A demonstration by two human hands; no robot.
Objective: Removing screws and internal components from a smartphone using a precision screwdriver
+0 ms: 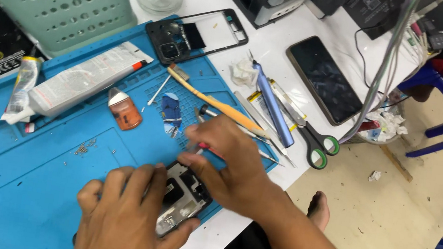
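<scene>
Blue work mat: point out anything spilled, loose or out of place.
Tiny loose screws lie scattered on the blue silicone work mat, uncontained, just above the left hand. Crumpled white tissue sits on the white table.

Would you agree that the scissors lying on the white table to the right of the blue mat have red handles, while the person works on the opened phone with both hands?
Not quite: the head view shows the scissors have green and black handles, not red. They do lie right of the blue mat, and the left hand and right hand are both on the opened phone.
</scene>
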